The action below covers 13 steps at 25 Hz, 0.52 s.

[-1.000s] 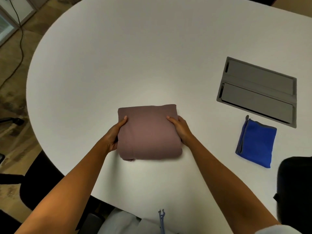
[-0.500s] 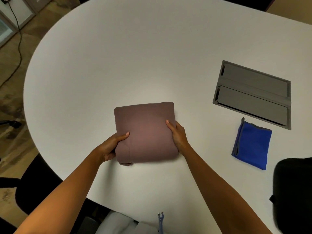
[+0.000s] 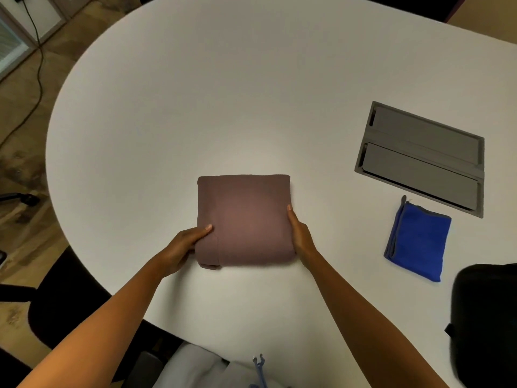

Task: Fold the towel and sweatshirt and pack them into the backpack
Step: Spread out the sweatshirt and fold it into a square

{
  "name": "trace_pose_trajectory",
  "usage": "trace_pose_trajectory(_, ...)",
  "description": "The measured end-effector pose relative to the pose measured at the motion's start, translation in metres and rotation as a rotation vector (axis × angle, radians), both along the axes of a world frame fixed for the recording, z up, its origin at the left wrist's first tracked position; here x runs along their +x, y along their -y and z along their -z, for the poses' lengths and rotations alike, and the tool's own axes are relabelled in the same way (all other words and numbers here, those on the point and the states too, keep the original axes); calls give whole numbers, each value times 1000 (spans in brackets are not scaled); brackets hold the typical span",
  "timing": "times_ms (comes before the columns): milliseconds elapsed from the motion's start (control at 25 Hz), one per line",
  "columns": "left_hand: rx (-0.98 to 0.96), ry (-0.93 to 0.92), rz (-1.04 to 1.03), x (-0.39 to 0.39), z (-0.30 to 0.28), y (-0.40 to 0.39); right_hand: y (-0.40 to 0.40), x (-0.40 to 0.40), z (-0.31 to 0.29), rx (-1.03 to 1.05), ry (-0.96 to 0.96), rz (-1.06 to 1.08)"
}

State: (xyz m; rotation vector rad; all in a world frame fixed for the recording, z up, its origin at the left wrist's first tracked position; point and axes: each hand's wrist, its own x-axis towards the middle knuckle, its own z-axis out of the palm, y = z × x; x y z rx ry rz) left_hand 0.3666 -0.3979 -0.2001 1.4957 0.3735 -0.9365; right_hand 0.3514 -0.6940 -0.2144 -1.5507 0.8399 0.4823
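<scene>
Folded sweatshirt (image 3: 243, 219) gripped at both sides — left hand (image 3: 184, 245), right hand (image 3: 300, 236) — next: lift rightward into the backpack (image 3: 486, 317).

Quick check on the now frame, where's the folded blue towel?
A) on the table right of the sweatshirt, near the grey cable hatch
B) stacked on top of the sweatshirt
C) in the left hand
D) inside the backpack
A: the folded blue towel lies flat on the white table, apart from the mauve sweatshirt to its left, just below the grey cable hatch, with the black backpack further toward the near right edge.
</scene>
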Motion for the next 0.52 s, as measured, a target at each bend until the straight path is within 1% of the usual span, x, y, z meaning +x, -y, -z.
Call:
trace_pose_trajectory(80, 37, 133, 117, -17, 2, -13, 7, -28, -1, 18, 133, -57)
trace_pose_trajectory(120, 88, 203, 164, -26, 4, -16, 13, -44, 1, -5, 223, -133)
trace_pose_trajectory(160, 179, 280, 190, -34, 8, -16, 19, -58, 3, -31, 279, -232)
trace_pose_trajectory(200, 276, 362, 181, -40, 13, -15, 23, -70, 3, -67, 316, -341)
trace_pose_trajectory(240, 334, 418, 146, -45, 16, -12, 26, -77, 6, -152, 349, -431)
trace_pose_trajectory(280, 340, 436, 102, -48, 17, -8, 27, -79, 9, -217, 377, -475)
trace_pose_trajectory(320, 317, 415, 67, -50, 17, -4, 27, -79, 12, -261, 399, -493)
trace_pose_trajectory(400, 232, 323, 23, -48, 17, -1, 25, -75, 15, -271, 407, -485)
trace_pose_trajectory(520, 201, 236, 12, -45, 13, -3, 28, -69, 16, -313, 366, -527)
